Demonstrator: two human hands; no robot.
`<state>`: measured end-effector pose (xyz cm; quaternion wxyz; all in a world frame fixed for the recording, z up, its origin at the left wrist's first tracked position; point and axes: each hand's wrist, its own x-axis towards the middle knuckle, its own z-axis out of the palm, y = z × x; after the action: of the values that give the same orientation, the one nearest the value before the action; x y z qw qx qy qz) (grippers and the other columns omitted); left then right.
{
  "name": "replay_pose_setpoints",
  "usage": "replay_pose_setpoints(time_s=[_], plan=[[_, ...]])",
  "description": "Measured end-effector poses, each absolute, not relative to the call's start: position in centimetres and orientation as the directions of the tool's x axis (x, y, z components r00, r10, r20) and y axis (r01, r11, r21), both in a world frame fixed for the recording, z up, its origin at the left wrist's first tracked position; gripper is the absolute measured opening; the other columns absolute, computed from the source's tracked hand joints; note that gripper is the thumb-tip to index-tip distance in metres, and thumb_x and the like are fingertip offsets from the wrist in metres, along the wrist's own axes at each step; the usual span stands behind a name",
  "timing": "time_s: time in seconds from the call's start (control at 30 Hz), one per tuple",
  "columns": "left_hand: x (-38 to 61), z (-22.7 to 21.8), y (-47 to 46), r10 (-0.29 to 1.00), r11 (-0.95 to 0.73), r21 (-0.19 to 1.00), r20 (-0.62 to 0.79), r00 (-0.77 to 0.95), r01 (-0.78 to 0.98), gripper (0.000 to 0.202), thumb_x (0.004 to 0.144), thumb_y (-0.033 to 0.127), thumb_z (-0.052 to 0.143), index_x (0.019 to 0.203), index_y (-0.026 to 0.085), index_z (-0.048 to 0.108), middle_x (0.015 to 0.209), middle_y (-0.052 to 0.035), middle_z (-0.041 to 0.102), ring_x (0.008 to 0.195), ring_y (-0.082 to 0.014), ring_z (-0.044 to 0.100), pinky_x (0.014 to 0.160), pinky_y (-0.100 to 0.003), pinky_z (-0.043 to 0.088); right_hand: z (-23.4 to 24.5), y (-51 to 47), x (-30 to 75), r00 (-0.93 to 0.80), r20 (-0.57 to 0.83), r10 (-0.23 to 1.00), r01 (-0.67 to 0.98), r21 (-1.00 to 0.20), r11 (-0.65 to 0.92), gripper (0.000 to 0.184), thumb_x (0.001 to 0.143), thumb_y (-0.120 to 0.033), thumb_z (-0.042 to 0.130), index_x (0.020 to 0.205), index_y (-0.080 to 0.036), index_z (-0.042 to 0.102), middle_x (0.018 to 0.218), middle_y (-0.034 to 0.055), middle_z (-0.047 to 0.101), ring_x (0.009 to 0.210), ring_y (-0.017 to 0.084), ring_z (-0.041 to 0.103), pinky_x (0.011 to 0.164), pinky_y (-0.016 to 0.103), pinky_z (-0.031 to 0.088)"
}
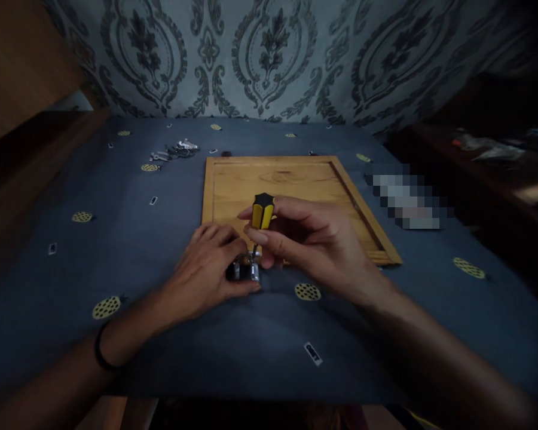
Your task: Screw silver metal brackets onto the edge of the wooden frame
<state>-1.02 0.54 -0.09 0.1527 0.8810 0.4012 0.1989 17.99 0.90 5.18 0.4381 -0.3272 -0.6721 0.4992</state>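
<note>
A wooden cabinet door (278, 200) with a raised frame lies flat on the table. At its near edge sits a shiny metal hinge (254, 272). My left hand (210, 257) is closed around the hinge, thumb on the near side and fingers over the door's edge. A short screwdriver (262, 215) with a yellow and black handle is pinched between the thumb and fingers of my right hand (318, 239). It stands nearly upright, its shaft pointing down at the hinge. Whether the tip sits in a screw cannot be made out.
A dark blue cloth with pineapple prints covers the table (130, 257). Several metal pieces (174, 150) lie at the back left. A blurred-out object (406, 200) rests right of the door. Patterned fabric (269, 60) hangs behind; dark furniture (484, 167) stands at right.
</note>
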Motion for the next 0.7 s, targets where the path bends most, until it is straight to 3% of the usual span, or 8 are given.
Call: replay_pose_setpoints(time_s=[0.33, 0.57, 0.63, 0.7], plan=[[-1.0, 0.1, 0.5, 0.772, -0.621, 0.444, 0.206, 0.601, 0.646, 0.036, 0.080, 0.046, 0.084, 0.102, 0.023, 0.069, 0.106, -0.0050, 0.066, 0.106, -0.0289, 0.061, 0.099, -0.050, 0.048, 4.3, 0.6, 17.7, -0.252, 0.256, 0.933, -0.001, -0.964, 0.264, 0.033, 0.074, -0.043, 0.090, 0.079, -0.022, 0.065, 0.068, -0.0043, 0.064, 0.043, 0.009, 0.055, 0.036, 0.022, 0.046], [-0.9, 0.2, 0.5, 0.769, -0.625, 0.415, 0.186, 0.611, 0.661, 0.037, 0.080, 0.047, 0.085, 0.100, 0.021, 0.068, 0.110, -0.0068, 0.067, 0.110, -0.0303, 0.060, 0.101, -0.050, 0.047, 4.9, 0.3, 18.2, -0.377, 0.272, 0.885, 0.027, -0.952, 0.304, 0.025, 0.090, -0.046, 0.075, 0.087, -0.021, 0.069, 0.072, -0.0029, 0.065, 0.051, 0.010, 0.064, 0.044, 0.022, 0.053], [-0.9, 0.3, 0.5, 0.771, -0.622, 0.422, 0.182, 0.611, 0.660, 0.036, 0.080, 0.047, 0.085, 0.098, 0.020, 0.068, 0.108, -0.0061, 0.066, 0.109, -0.0295, 0.059, 0.099, -0.048, 0.047, 4.6, 0.1, 18.0, -0.283, 0.312, 0.907, 0.001, -0.946, 0.325, 0.025, 0.089, -0.045, 0.077, 0.086, -0.023, 0.066, 0.067, -0.0046, 0.064, 0.046, 0.010, 0.062, 0.039, 0.021, 0.049], [-0.9, 0.3, 0.5, 0.776, -0.616, 0.427, 0.184, 0.603, 0.662, 0.036, 0.080, 0.048, 0.085, 0.095, 0.020, 0.067, 0.106, -0.0050, 0.065, 0.106, -0.0282, 0.059, 0.098, -0.046, 0.047, 4.5, -0.2, 17.7, -0.075, 0.382, 0.921, -0.011, -0.924, 0.382, 0.025, 0.088, -0.044, 0.079, 0.085, -0.025, 0.063, 0.067, -0.0053, 0.064, 0.041, 0.009, 0.059, 0.035, 0.022, 0.045]])
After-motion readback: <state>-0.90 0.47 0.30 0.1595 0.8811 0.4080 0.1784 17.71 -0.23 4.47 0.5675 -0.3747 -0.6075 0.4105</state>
